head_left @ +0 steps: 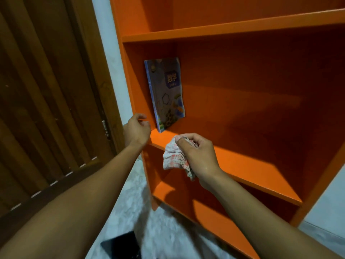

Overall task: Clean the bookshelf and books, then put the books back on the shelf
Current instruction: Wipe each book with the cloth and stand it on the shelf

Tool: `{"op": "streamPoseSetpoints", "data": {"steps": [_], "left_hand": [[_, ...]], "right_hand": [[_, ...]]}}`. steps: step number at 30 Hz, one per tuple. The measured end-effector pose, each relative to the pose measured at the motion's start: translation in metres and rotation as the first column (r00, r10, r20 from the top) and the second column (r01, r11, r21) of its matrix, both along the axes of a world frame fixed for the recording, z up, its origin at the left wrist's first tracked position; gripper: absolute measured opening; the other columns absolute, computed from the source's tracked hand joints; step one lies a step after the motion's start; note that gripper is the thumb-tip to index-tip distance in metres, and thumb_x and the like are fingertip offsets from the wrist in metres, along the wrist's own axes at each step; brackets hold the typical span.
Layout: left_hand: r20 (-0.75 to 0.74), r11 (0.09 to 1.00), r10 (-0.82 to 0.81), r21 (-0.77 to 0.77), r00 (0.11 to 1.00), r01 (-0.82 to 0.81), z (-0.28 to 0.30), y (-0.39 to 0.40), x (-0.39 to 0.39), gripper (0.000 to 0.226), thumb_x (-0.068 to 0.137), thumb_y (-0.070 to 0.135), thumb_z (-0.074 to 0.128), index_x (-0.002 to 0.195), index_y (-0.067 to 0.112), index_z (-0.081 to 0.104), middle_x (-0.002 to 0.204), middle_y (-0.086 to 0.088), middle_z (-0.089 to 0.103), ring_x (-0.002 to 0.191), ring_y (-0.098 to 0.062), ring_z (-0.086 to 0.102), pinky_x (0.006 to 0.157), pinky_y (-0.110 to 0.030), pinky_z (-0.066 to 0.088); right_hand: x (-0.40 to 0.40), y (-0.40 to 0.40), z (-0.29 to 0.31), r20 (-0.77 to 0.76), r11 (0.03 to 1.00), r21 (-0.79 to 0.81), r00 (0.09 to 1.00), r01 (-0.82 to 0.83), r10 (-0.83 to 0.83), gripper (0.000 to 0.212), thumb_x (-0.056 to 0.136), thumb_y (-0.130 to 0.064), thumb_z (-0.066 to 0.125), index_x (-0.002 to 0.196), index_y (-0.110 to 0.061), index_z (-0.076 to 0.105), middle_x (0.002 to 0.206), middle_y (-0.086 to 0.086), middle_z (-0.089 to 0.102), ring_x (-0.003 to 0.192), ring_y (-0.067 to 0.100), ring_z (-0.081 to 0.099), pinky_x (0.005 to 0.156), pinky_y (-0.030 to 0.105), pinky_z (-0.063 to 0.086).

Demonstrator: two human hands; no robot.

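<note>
Already one book (165, 92) stands on the middle board of the orange bookshelf (242, 27), tilted against the left side wall near the front corner; no other book shows on the boards in view. The putting-back step seems begun, though wiping may not be over. The right hand (196, 156) grips a bunched checked cloth (173, 157) at the board's front edge, just beside the book's foot. The left hand (137, 128) hangs by the side panel, fingers loosely curled, holding nothing. Next likely: fetch another book, wipe it, stand it alongside. A dark flat thing (121, 245) lies on the pale floor (168, 236), beside a brown door (46, 90).
</note>
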State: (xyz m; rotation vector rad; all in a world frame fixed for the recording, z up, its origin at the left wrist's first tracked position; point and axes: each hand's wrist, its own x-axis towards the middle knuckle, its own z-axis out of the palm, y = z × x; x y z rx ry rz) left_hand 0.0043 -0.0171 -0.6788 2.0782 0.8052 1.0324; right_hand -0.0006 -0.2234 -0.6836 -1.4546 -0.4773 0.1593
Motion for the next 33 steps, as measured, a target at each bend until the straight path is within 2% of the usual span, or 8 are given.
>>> {"op": "streamPoseSetpoints", "data": {"steps": [4, 7, 9, 12, 17, 22, 28, 33], "left_hand": [[0.046, 0.991, -0.06, 0.124, 0.997, 0.054, -0.03, -0.019, -0.09, 0.018, 0.097, 0.018, 0.055, 0.111, 0.02, 0.066, 0.097, 0.001, 0.071, 0.082, -0.014, 0.063, 0.076, -0.028, 0.051], [-0.023, 0.989, -0.091, 0.112, 0.996, 0.093, -0.074, -0.03, -0.154, 0.016, 0.098, 0.018, 0.054, 0.109, 0.018, 0.066, 0.093, 0.004, 0.069, 0.083, -0.014, 0.063, 0.074, -0.027, 0.047], [-0.127, 0.991, -0.132, 0.014, 0.983, 0.135, -0.117, -0.039, -0.196, 0.014, 0.098, 0.02, 0.054, 0.108, 0.023, 0.064, 0.088, 0.002, 0.068, 0.079, -0.016, 0.065, 0.071, -0.029, 0.05], [-0.334, 0.965, -0.228, -0.199, 0.915, 0.169, -0.187, -0.064, -0.247, 0.023, 0.096, 0.02, 0.059, 0.119, 0.024, 0.058, 0.092, -0.003, 0.066, 0.082, -0.022, 0.066, 0.071, -0.028, 0.046], [-0.612, 0.866, -0.41, -0.493, 0.677, 0.079, -0.284, -0.104, -0.302, 0.076, 0.082, 0.039, 0.074, 0.146, 0.017, 0.037, 0.134, -0.009, 0.056, 0.107, -0.028, 0.061, 0.086, -0.032, 0.05], [-0.859, 0.95, -0.298, -0.311, 0.417, 0.037, -0.338, -0.126, -0.331, 0.085, 0.079, 0.052, 0.074, 0.147, 0.028, 0.03, 0.138, -0.007, 0.043, 0.125, -0.028, 0.042, 0.1, -0.046, 0.04], [-0.901, 0.969, -0.221, -0.246, 0.372, -0.021, -0.349, -0.12, -0.327, 0.088, 0.071, 0.059, 0.077, 0.141, 0.023, 0.036, 0.134, -0.01, 0.042, 0.125, -0.029, 0.04, 0.101, -0.045, 0.036], [-0.868, 0.929, -0.256, -0.342, 0.426, -0.139, -0.35, -0.121, -0.326, 0.066, 0.081, 0.052, 0.073, 0.13, 0.019, 0.044, 0.126, -0.009, 0.055, 0.118, -0.029, 0.054, 0.103, -0.045, 0.038]], "right_hand": [[-0.038, -0.002, -0.007, -0.107, 0.998, -0.043, 0.994, -0.036, 0.031, 0.011, 0.089, -0.021, 0.072, 0.081, -0.014, 0.072, 0.079, 0.009, 0.072, 0.072, 0.031, 0.065, 0.066, 0.045, 0.051], [-0.073, -0.008, -0.011, -0.238, 0.995, 0.007, 0.966, -0.101, 0.099, 0.011, 0.093, -0.011, 0.067, 0.086, -0.003, 0.067, 0.062, 0.013, 0.063, 0.051, 0.024, 0.057, 0.05, 0.028, 0.043], [-0.097, -0.014, -0.02, -0.32, 0.989, 0.049, 0.936, -0.141, 0.149, 0.01, 0.095, -0.006, 0.064, 0.088, 0.0, 0.062, 0.055, 0.014, 0.06, 0.04, 0.021, 0.056, 0.043, 0.02, 0.043], [-0.125, -0.02, -0.045, -0.379, 0.974, -0.034, 0.905, -0.223, 0.194, 0.016, 0.092, -0.015, 0.069, 0.095, 0.001, 0.065, 0.073, 0.028, 0.062, 0.06, 0.035, 0.058, 0.057, 0.038, 0.046], [-0.149, -0.029, -0.07, -0.399, 0.932, -0.177, 0.889, -0.315, 0.225, 0.031, 0.095, -0.016, 0.067, 0.111, 0.009, 0.061, 0.074, 0.024, 0.061, 0.036, 0.02, 0.053, 0.033, 0.02, 0.035], [-0.147, -0.028, -0.08, -0.398, 0.905, -0.224, 0.882, -0.361, 0.253, 0.031, 0.093, -0.021, 0.069, 0.112, 0.003, 0.062, 0.08, 0.025, 0.065, 0.046, 0.025, 0.055, 0.035, 0.024, 0.037], [-0.141, -0.025, -0.085, -0.402, 0.908, -0.201, 0.876, -0.368, 0.266, 0.031, 0.091, -0.021, 0.071, 0.111, 0.001, 0.063, 0.104, 0.037, 0.066, 0.074, 0.041, 0.06, 0.066, 0.049, 0.047], [-0.138, -0.024, -0.088, -0.404, 0.919, -0.173, 0.876, -0.355, 0.263, 0.027, 0.091, -0.019, 0.071, 0.107, 0.001, 0.064, 0.099, 0.039, 0.065, 0.074, 0.041, 0.058, 0.067, 0.05, 0.045]]}}
